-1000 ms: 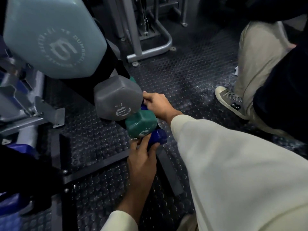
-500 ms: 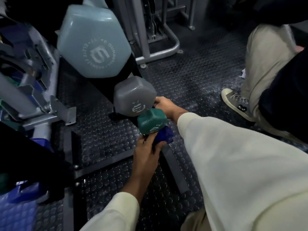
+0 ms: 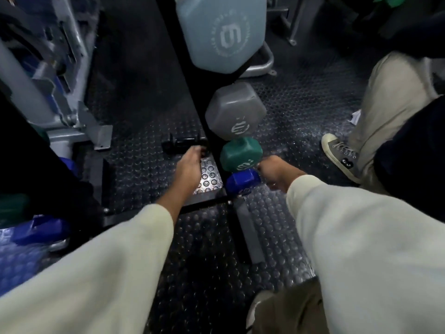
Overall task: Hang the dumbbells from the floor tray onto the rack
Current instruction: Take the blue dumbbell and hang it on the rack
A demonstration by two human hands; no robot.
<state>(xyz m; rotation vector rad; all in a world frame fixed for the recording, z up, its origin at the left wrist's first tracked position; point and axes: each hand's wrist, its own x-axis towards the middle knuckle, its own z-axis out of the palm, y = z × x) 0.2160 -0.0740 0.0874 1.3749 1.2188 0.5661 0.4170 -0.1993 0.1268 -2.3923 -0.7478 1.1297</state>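
A black rack post [image 3: 190, 92] stands on the studded floor. Down its right side hang a pale blue dumbbell [image 3: 221, 34], a grey dumbbell [image 3: 234, 114], a green dumbbell [image 3: 240, 154] and, lowest, a small blue dumbbell [image 3: 243, 180]. My right hand [image 3: 274, 169] is curled at the far side of the small blue dumbbell, gripping it. My left hand [image 3: 190, 165] is on the left side of the post, its fingers curled on an empty black bracket [image 3: 180, 145]. Another blue dumbbell [image 3: 41, 230] lies at the lower left by a blue tray [image 3: 14, 259].
The rack's black base bars [image 3: 248, 232] cross the floor between my arms. A grey machine frame [image 3: 60, 104] stands at the left. Another person's beige trouser leg and grey sneaker [image 3: 342, 155] are close on the right. My own shoe [image 3: 257, 309] is at the bottom.
My left hand let go of the small blue dumbbell's near end and moved left to the bracket on the post's other side. My view swung left. My right hand stays at the dumbbell.
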